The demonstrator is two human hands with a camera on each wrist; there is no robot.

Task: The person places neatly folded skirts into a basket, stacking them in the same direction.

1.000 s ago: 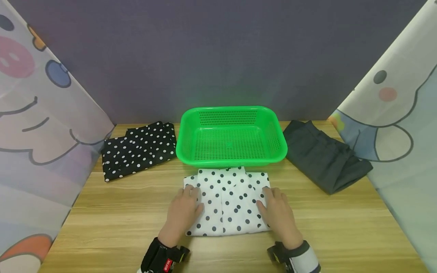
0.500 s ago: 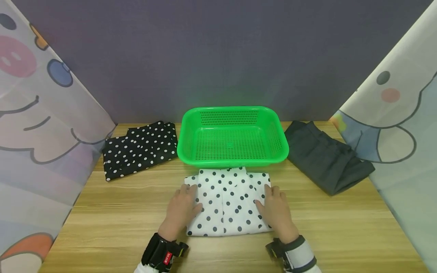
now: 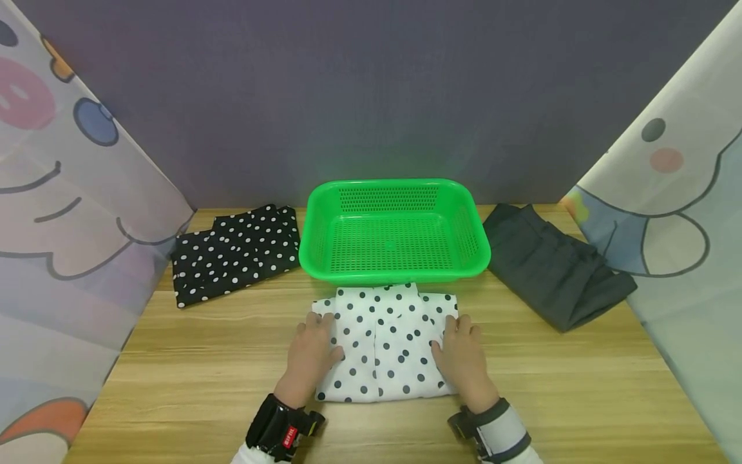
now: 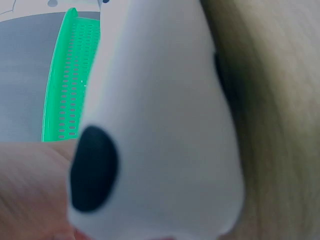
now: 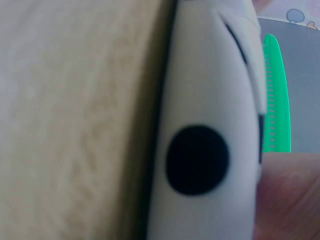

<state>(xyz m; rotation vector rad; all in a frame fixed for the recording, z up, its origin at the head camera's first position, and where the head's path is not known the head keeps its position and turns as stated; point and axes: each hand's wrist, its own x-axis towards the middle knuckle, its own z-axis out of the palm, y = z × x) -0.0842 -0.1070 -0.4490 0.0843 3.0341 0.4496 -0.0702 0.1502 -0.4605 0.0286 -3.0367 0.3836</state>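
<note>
A folded white garment with black polka dots [image 3: 394, 348] lies flat on the table, just in front of the green basket [image 3: 394, 277]. My left hand [image 3: 310, 354] holds its left side, the thumb on top and the fingers at the edge. My right hand [image 3: 460, 354] holds the right side in the same way. In the left wrist view the thick folded cloth [image 4: 160, 125] fills the middle, with the left thumb [image 4: 30, 190] above it and skin showing past its end. The right wrist view shows the folded edge [image 5: 210, 90] beside the right thumb [image 5: 287, 195].
A folded black polka-dot garment [image 3: 237, 258] lies left of the basket. Dark grey folded cloth [image 3: 551, 270] lies to its right. The wooden table [image 3: 232, 367] ends at a dark grey back wall [image 3: 377, 96], with cartoon-printed panels [image 3: 75, 270] on both sides.
The right hand and wrist shift slightly left, and the left wrist creeps a little. The garment stays where it is on the table.
</note>
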